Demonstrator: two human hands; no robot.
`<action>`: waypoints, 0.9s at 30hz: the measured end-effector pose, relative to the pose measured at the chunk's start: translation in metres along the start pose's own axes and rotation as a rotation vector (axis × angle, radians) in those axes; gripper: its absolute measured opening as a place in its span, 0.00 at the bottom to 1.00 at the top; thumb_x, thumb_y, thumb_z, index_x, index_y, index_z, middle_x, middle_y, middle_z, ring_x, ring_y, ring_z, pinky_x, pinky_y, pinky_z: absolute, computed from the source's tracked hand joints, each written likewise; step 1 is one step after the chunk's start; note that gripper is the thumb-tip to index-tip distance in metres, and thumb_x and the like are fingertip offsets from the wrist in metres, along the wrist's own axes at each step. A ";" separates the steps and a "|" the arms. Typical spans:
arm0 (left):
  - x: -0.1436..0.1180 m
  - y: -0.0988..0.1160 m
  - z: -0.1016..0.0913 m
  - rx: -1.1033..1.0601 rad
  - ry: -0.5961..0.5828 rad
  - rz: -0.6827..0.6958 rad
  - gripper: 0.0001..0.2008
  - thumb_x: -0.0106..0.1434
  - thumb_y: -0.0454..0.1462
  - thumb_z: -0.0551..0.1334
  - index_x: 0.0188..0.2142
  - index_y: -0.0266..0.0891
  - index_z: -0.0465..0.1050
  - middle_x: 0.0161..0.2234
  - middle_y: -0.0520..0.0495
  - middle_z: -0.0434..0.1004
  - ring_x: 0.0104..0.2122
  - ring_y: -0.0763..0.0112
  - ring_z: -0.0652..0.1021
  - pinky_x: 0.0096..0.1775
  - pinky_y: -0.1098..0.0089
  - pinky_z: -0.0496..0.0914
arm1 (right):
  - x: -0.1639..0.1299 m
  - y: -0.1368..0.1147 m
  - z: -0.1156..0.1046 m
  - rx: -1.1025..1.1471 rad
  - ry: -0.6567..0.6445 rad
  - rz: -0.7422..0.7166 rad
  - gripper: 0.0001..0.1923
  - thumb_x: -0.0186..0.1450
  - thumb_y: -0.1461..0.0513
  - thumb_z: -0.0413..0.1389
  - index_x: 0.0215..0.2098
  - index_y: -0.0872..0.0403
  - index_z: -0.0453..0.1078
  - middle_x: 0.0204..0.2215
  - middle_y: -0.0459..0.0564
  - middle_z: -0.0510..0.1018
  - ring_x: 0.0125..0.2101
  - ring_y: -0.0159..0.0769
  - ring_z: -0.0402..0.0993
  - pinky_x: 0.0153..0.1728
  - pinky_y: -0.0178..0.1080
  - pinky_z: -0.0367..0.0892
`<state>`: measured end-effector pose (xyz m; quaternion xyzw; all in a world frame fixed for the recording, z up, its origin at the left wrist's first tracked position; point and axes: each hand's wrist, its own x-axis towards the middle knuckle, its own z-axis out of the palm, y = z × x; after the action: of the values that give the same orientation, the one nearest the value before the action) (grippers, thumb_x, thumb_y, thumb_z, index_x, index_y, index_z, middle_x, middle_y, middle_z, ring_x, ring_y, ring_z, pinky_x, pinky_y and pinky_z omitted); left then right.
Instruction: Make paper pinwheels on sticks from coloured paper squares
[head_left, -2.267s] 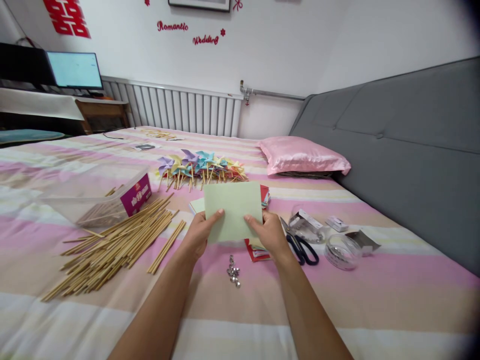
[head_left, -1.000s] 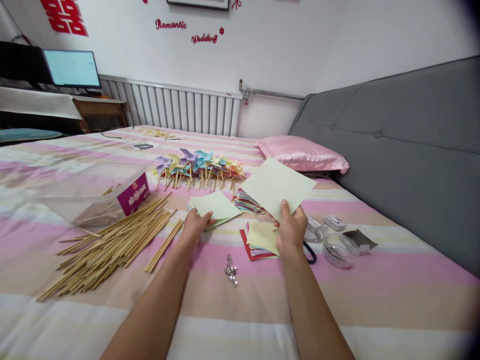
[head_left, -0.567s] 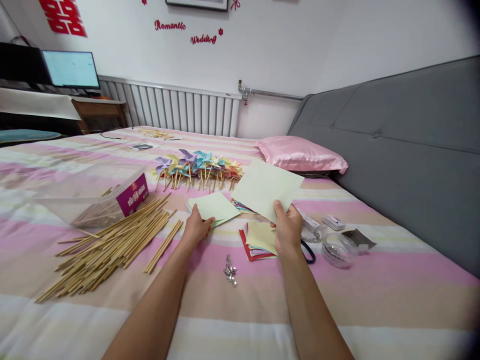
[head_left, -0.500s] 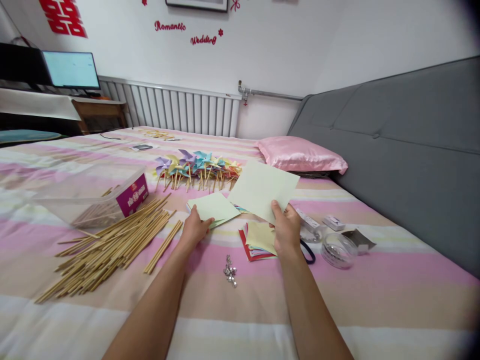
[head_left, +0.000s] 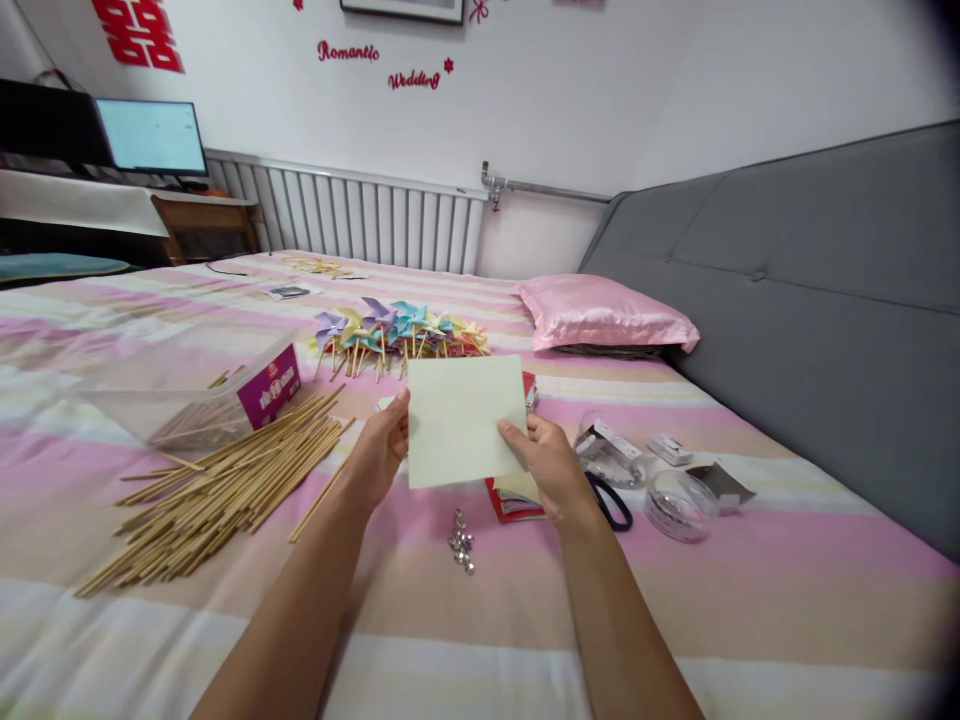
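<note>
A pale green square sheet of paper (head_left: 461, 425) is held up above the bed between both hands. My left hand (head_left: 384, 440) pinches its left edge, thumb in front. On the right edge, my right hand (head_left: 547, 458) grips it with the thumb on the front face. Behind and below the sheet, a red and yellow paper stack (head_left: 517, 505) shows in part. The pale green stack on the bed is almost wholly hidden. Small silver metal pieces (head_left: 461, 545) lie on the sheet of the bed, below the paper.
Thin wooden sticks (head_left: 232, 490) lie left, beside a clear plastic box (head_left: 187, 400). Finished paper pinwheels (head_left: 397, 330) lie behind. To the right are scissors with dark handles (head_left: 611, 505), a round clear container (head_left: 679, 505) and a small white box (head_left: 670, 448). A pink pillow (head_left: 604, 312) rests near the grey headboard (head_left: 825, 290).
My left hand has left the pale green stack and taken the sheet's left edge. My right hand has brought the sheet left and lower, turning it square to me.
</note>
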<state>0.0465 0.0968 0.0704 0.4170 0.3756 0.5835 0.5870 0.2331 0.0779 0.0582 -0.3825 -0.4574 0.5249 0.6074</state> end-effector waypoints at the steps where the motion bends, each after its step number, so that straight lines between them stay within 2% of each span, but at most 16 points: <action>1: -0.002 0.002 0.001 -0.037 0.000 -0.042 0.19 0.56 0.48 0.61 0.40 0.34 0.75 0.30 0.43 0.79 0.33 0.64 0.78 0.36 0.69 0.70 | -0.002 -0.001 0.002 -0.023 -0.054 0.006 0.18 0.55 0.57 0.61 0.42 0.57 0.72 0.34 0.53 0.81 0.33 0.41 0.78 0.38 0.45 0.72; 3: -0.004 0.005 0.000 -0.047 0.028 -0.127 0.15 0.57 0.41 0.62 0.39 0.33 0.75 0.29 0.43 0.79 0.32 0.63 0.79 0.34 0.68 0.72 | -0.006 -0.004 0.005 -0.090 -0.112 0.002 0.18 0.56 0.58 0.60 0.43 0.57 0.71 0.35 0.51 0.81 0.32 0.38 0.77 0.38 0.42 0.71; 5: -0.005 0.008 -0.003 -0.022 0.038 -0.200 0.11 0.57 0.36 0.62 0.38 0.31 0.74 0.28 0.41 0.80 0.30 0.62 0.79 0.31 0.69 0.72 | -0.008 -0.008 0.005 -0.156 -0.144 0.017 0.22 0.56 0.58 0.60 0.48 0.55 0.68 0.33 0.48 0.80 0.29 0.35 0.76 0.34 0.38 0.72; 9: -0.003 0.011 -0.010 -0.038 0.103 -0.257 0.08 0.58 0.33 0.61 0.36 0.30 0.74 0.26 0.41 0.79 0.26 0.64 0.79 0.29 0.69 0.73 | -0.011 -0.023 -0.007 -0.242 -0.264 -0.004 0.32 0.60 0.59 0.56 0.62 0.48 0.53 0.22 0.39 0.75 0.21 0.28 0.70 0.25 0.30 0.67; 11: -0.001 0.012 -0.014 -0.061 0.127 -0.286 0.07 0.58 0.33 0.61 0.35 0.31 0.75 0.26 0.41 0.79 0.24 0.64 0.78 0.29 0.68 0.73 | -0.013 -0.031 -0.015 -0.292 -0.355 -0.031 0.30 0.63 0.62 0.52 0.62 0.46 0.52 0.26 0.41 0.76 0.25 0.27 0.70 0.27 0.29 0.66; 15: -0.001 0.012 -0.018 -0.055 0.071 -0.328 0.09 0.57 0.35 0.63 0.35 0.31 0.75 0.28 0.40 0.80 0.24 0.63 0.79 0.29 0.66 0.73 | -0.018 -0.039 -0.023 -0.444 -0.508 -0.073 0.21 0.61 0.66 0.50 0.52 0.48 0.68 0.41 0.46 0.76 0.36 0.29 0.72 0.35 0.31 0.67; 19: -0.007 0.010 -0.015 0.046 -0.046 -0.370 0.14 0.51 0.38 0.67 0.37 0.31 0.76 0.30 0.38 0.80 0.27 0.60 0.79 0.29 0.67 0.72 | -0.023 -0.041 -0.018 -0.582 -0.589 -0.059 0.19 0.58 0.70 0.48 0.40 0.50 0.76 0.40 0.47 0.78 0.40 0.34 0.74 0.40 0.36 0.69; 24: -0.015 0.002 -0.005 0.121 -0.155 -0.390 0.19 0.48 0.42 0.70 0.37 0.33 0.76 0.33 0.38 0.80 0.31 0.60 0.79 0.31 0.69 0.71 | -0.026 -0.042 -0.014 -0.628 -0.565 0.007 0.19 0.53 0.72 0.49 0.34 0.51 0.78 0.38 0.47 0.80 0.37 0.37 0.76 0.32 0.35 0.72; 27: -0.017 -0.002 0.001 0.141 -0.177 -0.359 0.18 0.49 0.42 0.69 0.36 0.33 0.76 0.33 0.39 0.80 0.33 0.60 0.79 0.31 0.71 0.70 | -0.025 -0.042 -0.014 -0.675 -0.488 -0.052 0.15 0.53 0.70 0.53 0.32 0.51 0.78 0.36 0.47 0.81 0.36 0.37 0.76 0.35 0.37 0.72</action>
<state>0.0479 0.0797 0.0686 0.4330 0.4307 0.4028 0.6817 0.2582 0.0470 0.0903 -0.4129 -0.7439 0.4054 0.3344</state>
